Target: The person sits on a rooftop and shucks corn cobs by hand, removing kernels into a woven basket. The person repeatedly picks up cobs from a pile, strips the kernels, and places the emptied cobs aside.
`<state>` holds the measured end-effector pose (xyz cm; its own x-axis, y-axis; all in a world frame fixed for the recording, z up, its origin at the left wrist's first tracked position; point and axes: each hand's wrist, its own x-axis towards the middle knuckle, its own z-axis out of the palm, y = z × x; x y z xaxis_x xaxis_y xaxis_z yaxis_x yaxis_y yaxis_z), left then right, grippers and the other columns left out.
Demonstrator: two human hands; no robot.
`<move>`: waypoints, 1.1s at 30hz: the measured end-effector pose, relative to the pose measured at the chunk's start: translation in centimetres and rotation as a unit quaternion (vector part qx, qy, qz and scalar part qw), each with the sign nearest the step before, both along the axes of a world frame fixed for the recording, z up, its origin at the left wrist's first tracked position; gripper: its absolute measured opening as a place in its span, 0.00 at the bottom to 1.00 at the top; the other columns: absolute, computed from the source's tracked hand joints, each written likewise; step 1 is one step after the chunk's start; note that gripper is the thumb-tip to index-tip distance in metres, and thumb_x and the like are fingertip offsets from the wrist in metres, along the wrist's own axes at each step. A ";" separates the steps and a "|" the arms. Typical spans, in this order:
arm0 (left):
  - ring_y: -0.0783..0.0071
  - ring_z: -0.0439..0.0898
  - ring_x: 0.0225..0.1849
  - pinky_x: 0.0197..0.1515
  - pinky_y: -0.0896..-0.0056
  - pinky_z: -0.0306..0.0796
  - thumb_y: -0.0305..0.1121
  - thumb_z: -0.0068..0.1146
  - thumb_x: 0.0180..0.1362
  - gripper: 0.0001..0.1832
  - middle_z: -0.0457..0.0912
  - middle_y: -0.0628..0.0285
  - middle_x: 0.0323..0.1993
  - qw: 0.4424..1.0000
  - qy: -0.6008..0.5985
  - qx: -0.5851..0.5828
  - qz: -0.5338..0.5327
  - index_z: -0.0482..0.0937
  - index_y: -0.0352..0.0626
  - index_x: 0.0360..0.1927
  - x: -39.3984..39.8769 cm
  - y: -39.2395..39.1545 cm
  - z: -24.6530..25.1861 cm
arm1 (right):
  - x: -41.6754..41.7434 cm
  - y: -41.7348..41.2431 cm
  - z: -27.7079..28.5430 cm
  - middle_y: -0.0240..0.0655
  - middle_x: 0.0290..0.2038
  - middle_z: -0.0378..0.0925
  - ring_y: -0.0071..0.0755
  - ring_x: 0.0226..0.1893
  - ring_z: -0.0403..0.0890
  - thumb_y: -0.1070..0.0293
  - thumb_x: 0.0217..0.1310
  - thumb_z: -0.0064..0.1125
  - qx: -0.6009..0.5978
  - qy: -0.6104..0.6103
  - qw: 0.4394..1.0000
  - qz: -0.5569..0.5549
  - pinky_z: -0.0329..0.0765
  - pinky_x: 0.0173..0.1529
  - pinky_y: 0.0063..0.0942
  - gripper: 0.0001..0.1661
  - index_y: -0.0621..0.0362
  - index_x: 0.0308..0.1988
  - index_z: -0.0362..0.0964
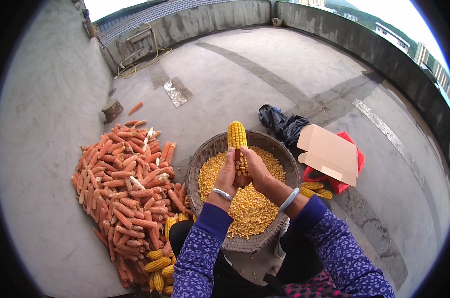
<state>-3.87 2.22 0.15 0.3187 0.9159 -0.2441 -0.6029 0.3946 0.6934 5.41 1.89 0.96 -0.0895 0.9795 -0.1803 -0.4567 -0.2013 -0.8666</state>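
Note:
Both my hands grip one ear of yellow corn (237, 135), upright over a round woven basket (243, 245). Its upper part bears full rows of kernels, while the lower part is partly bare, showing red cob and scattered kernels. My left hand (225, 178) holds its left side, a silver bangle at the wrist. On the right side is my right hand (257, 169), with a pale bangle above it; both thumbs press near the middle of the ear. Loose yellow kernels (253, 212) lie in the basket beneath. The fingers behind the cob are partly hidden.
A large heap of stripped reddish cobs (128, 193) lies left of the basket, with unshelled corn ears (159, 265) at its lower edge. More ears (313, 189) lie right. Beyond are a black plastic bag (282, 121), flattened cardboard (329, 151), red bag (360, 164) and wood block (112, 110).

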 end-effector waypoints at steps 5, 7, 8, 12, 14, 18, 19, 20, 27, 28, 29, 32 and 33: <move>0.76 0.76 0.34 0.36 0.76 0.72 0.51 0.40 0.58 0.21 0.76 0.67 0.34 0.999 0.018 0.020 0.037 0.69 0.44 0.42 0.5 -0.3 -0.6 | 0.2 0.2 -1.2 0.31 0.31 0.69 0.21 0.31 0.70 0.54 0.61 0.42 0.018 -0.008 1.000 0.010 0.69 0.36 0.20 0.19 0.61 0.39 0.64; 0.76 0.76 0.35 0.37 0.76 0.72 0.52 0.39 0.58 0.22 0.76 0.66 0.34 0.999 0.022 0.024 0.011 0.69 0.43 0.42 0.0 -0.2 -0.6 | 0.2 0.3 -1.4 0.30 0.32 0.70 0.21 0.31 0.71 0.57 0.62 0.41 0.046 -0.017 0.999 0.010 0.70 0.36 0.21 0.17 0.60 0.40 0.64; 0.76 0.76 0.35 0.37 0.76 0.72 0.52 0.39 0.58 0.22 0.76 0.66 0.34 0.999 0.023 0.027 -0.001 0.69 0.43 0.42 -0.1 -0.2 -0.6 | 0.1 0.3 -1.5 0.30 0.32 0.70 0.21 0.31 0.71 0.58 0.62 0.40 0.060 -0.022 0.998 0.010 0.71 0.36 0.21 0.16 0.60 0.41 0.63; 0.76 0.76 0.35 0.37 0.76 0.72 0.55 0.39 0.57 0.24 0.76 0.66 0.34 1.000 -0.010 0.015 -0.007 0.69 0.43 0.43 -0.3 -0.3 0.8 | -0.2 -0.2 -0.8 0.31 0.32 0.69 0.20 0.32 0.70 0.59 0.61 0.42 0.092 -0.045 0.995 0.005 0.69 0.37 0.19 0.16 0.61 0.40 0.63; 0.76 0.76 0.36 0.37 0.75 0.72 0.55 0.40 0.57 0.25 0.76 0.66 0.34 0.999 -0.020 0.026 -0.017 0.69 0.43 0.43 -0.4 -0.5 1.3 | -0.3 -0.5 -0.6 0.32 0.34 0.69 0.21 0.33 0.70 0.59 0.61 0.43 0.096 -0.077 0.992 0.002 0.70 0.37 0.20 0.16 0.61 0.41 0.63; 0.76 0.75 0.37 0.38 0.75 0.72 0.55 0.44 0.55 0.25 0.75 0.64 0.36 0.999 0.030 0.014 -0.019 0.69 0.42 0.43 -0.7 0.0 0.5 | -0.1 -0.4 -0.3 0.32 0.33 0.68 0.21 0.32 0.70 0.57 0.61 0.41 0.073 -0.068 0.995 0.010 0.69 0.36 0.19 0.17 0.59 0.43 0.62; 0.76 0.75 0.37 0.38 0.75 0.72 0.54 0.45 0.55 0.25 0.75 0.64 0.36 0.999 0.032 0.020 -0.010 0.69 0.42 0.44 -0.5 -0.2 0.4 | 0.2 0.0 -0.2 0.32 0.33 0.68 0.21 0.32 0.70 0.56 0.61 0.41 0.047 -0.041 0.998 0.018 0.69 0.35 0.19 0.18 0.59 0.43 0.62; 0.76 0.75 0.37 0.38 0.76 0.71 0.54 0.45 0.55 0.25 0.75 0.64 0.37 0.999 0.035 0.027 -0.001 0.69 0.41 0.44 -0.3 -0.3 0.2 | 0.5 0.3 -0.2 0.32 0.33 0.68 0.21 0.31 0.70 0.54 0.61 0.42 0.021 -0.014 0.999 0.025 0.69 0.35 0.19 0.19 0.58 0.42 0.62; 0.76 0.75 0.35 0.36 0.76 0.71 0.54 0.44 0.56 0.26 0.75 0.65 0.37 0.997 0.069 0.041 -0.021 0.69 0.40 0.44 -0.1 -0.1 -0.8 | 0.5 0.5 -0.6 0.30 0.31 0.69 0.20 0.29 0.70 0.50 0.61 0.42 0.036 -0.039 0.998 0.014 0.70 0.32 0.20 0.21 0.58 0.39 0.64; 0.76 0.75 0.36 0.37 0.75 0.71 0.54 0.42 0.57 0.26 0.75 0.65 0.37 0.998 0.056 0.033 -0.019 0.69 0.40 0.44 -0.1 -0.1 -0.3 | 0.5 0.5 -0.5 0.30 0.31 0.69 0.20 0.29 0.70 0.51 0.61 0.42 0.046 -0.042 0.998 0.020 0.70 0.33 0.20 0.21 0.58 0.39 0.64; 0.75 0.75 0.37 0.38 0.74 0.72 0.54 0.40 0.57 0.26 0.75 0.64 0.37 0.999 0.042 0.025 -0.017 0.68 0.41 0.45 -0.2 -0.2 0.2 | 0.6 0.4 -0.4 0.30 0.32 0.69 0.19 0.29 0.70 0.52 0.61 0.43 0.056 -0.044 0.997 0.027 0.70 0.33 0.20 0.20 0.59 0.40 0.64; 0.75 0.76 0.37 0.39 0.73 0.72 0.56 0.37 0.57 0.27 0.75 0.64 0.37 1.000 0.017 0.017 -0.012 0.68 0.42 0.46 -0.1 -0.8 1.6 | 0.5 0.4 -0.6 0.30 0.32 0.69 0.19 0.30 0.70 0.55 0.61 0.44 0.087 -0.070 0.993 0.028 0.70 0.35 0.19 0.19 0.60 0.41 0.63; 0.74 0.76 0.37 0.39 0.73 0.72 0.58 0.36 0.57 0.28 0.75 0.65 0.37 1.000 0.011 0.017 -0.008 0.68 0.42 0.46 -0.2 -0.9 1.8 | 0.3 0.3 -0.5 0.30 0.32 0.69 0.19 0.30 0.70 0.56 0.61 0.45 0.098 -0.082 0.991 0.028 0.70 0.35 0.19 0.19 0.61 0.41 0.63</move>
